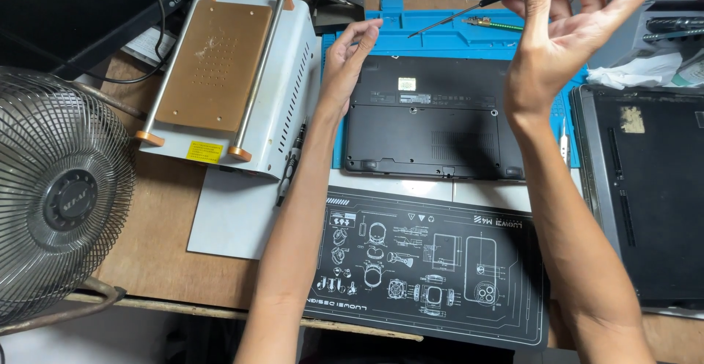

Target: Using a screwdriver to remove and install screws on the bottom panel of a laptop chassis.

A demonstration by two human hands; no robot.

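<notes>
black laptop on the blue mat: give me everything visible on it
The black laptop lies closed, underside up, flat on the blue mat. Matte, plastic-looking casing with a vent grille, small labels, screw holes and latch slots along the near edge. The left hand hovers at its left rear corner; contact is unclear. The right hand is raised above it.

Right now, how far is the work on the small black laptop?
Done: the black laptop lies bottom-up on the blue mat. In hand: the right hand holds a thin black screwdriver above it; the left hand hovers open at its corner. Left: the bottom cover looks still closed; whether screws are out is too small to tell.
</notes>
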